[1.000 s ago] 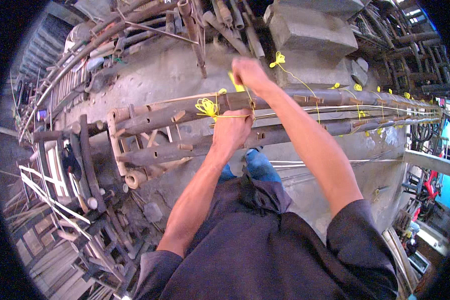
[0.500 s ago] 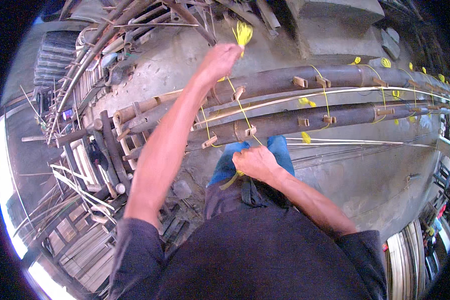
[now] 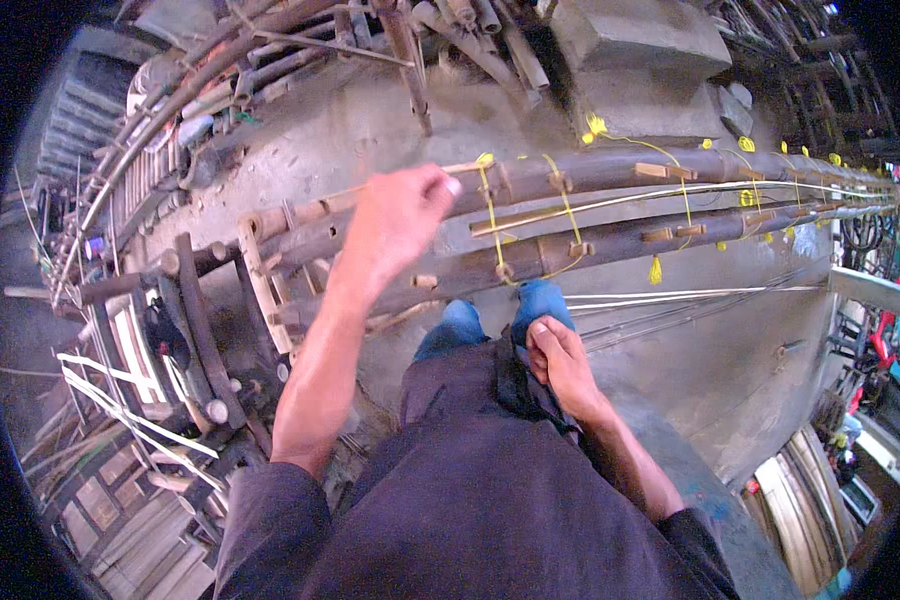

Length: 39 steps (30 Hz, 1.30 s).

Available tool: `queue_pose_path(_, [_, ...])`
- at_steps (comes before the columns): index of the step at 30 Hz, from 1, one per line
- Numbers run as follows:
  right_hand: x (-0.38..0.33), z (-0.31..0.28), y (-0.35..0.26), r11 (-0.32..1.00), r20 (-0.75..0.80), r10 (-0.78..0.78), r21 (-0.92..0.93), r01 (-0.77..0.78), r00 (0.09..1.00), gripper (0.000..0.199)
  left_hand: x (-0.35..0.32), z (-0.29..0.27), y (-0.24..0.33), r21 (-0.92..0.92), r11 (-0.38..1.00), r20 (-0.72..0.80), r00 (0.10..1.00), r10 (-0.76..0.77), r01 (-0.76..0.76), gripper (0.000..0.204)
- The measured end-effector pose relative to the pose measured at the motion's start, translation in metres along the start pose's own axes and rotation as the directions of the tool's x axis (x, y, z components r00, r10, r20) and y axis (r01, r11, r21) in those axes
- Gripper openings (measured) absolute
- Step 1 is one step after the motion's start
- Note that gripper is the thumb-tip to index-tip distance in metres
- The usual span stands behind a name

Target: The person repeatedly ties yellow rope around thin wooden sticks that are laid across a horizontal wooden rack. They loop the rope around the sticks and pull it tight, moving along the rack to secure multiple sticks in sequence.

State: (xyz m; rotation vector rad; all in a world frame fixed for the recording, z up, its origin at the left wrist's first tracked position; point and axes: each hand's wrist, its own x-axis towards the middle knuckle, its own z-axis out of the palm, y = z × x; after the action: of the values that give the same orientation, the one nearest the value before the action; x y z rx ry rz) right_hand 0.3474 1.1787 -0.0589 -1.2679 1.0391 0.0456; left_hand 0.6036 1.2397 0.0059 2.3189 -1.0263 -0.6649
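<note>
Two long dark bamboo poles (image 3: 610, 172) run side by side across in front of me, joined by yellow cord (image 3: 574, 212) and small wooden pegs (image 3: 582, 249). My left hand (image 3: 398, 222) is curled, a little blurred, above the left part of the poles. No yellow cord shows in it; whatever its fingers may hold is hidden. At my waist my right hand (image 3: 564, 366) is closed beside a black pouch (image 3: 519, 385); what it grips cannot be made out. A yellow cord bundle (image 3: 595, 127) hangs by the far pole. A pale split strip (image 3: 540, 218) lies between the poles.
A ladder-like wooden frame (image 3: 265, 285) and stacked logs (image 3: 206, 340) stand to the left. Bamboo offcuts (image 3: 470, 30) lie at the far side, near a concrete block (image 3: 645, 50). Pale slats (image 3: 795, 510) are piled at the lower right.
My left hand has come lower and no longer shows the yellow cord bundle. My right hand has gone from the cord at the near pole to the pouch at my waist. The view has shifted.
</note>
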Motion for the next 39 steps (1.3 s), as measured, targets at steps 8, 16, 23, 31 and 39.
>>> queue_pose_path(8, [0.002, 0.008, 0.033, 0.815, 0.697, -0.118, -0.339, 0.47, 0.707, 0.031, -0.027, 0.072, -0.015, 0.031, 0.993, 0.15, 0.983, 0.105, -0.11, 0.031])
queue_pose_path(16, [0.006, -0.005, -0.028, 0.742, 0.515, 0.111, -0.612, 0.274, 0.85, 0.026, -0.023, 0.071, -0.022, -0.137, 0.982, 0.016, 0.991, 0.134, -0.131, 0.028])
queue_pose_path(23, [-0.066, -0.056, -0.084, 0.569, 0.571, -0.177, -0.605, 0.556, 0.802, 0.021, -0.024, 0.077, -0.022, -0.115, 0.979, -0.035, 0.986, 0.163, -0.166, 0.027])
queue_pose_path(31, [-0.054, -0.064, -0.073, 0.684, 0.482, -0.214, -0.547, 0.483, 0.85, 0.025, -0.024, 0.077, -0.022, -0.111, 0.981, -0.022, 0.987, 0.16, -0.162, 0.027])
queue_pose_path(39, [-0.015, -0.058, -0.053, 0.472, 0.286, -0.33, -0.775, 0.42, 0.9, 0.025, -0.022, 0.075, -0.022, -0.113, 0.971, -0.043, 0.977, 0.208, -0.211, 0.027])
